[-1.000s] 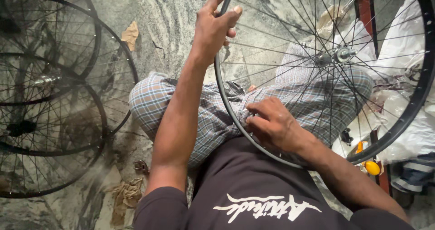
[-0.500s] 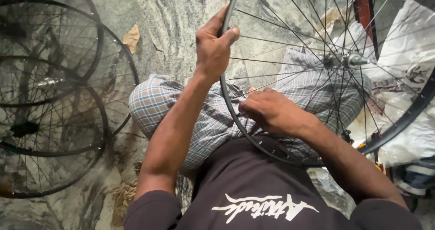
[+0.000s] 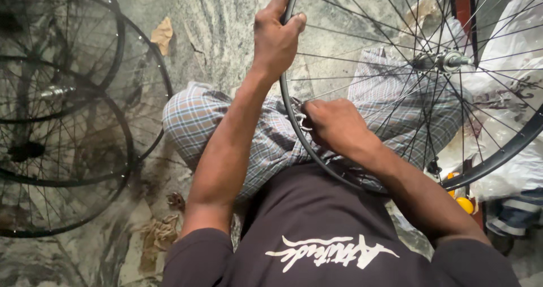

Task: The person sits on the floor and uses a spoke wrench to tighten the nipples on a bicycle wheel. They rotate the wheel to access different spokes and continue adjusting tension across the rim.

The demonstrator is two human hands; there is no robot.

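A black spoked bicycle wheel (image 3: 512,145) stands upright over my lap, its metal hub (image 3: 444,61) at upper right. My left hand (image 3: 275,35) grips the rim at the top left, fingers wrapped over it. My right hand (image 3: 334,126) is closed against the inside of the rim lower down, pinching something small and metallic where a spoke meets the rim; what it holds is too hidden to name. I sit on the floor in checked cloth (image 3: 198,123) and a dark shirt.
Several black spoked wheels (image 3: 62,151) lie stacked on the stone floor at left. Scraps of brown paper (image 3: 163,33) lie on the floor. White plastic bags (image 3: 515,95) and small yellow objects (image 3: 464,205) sit at right behind the wheel.
The wheel has shifted in my hands, with the hub moving up and right. My right hand moved up along the rim. My left hand keeps its grip.
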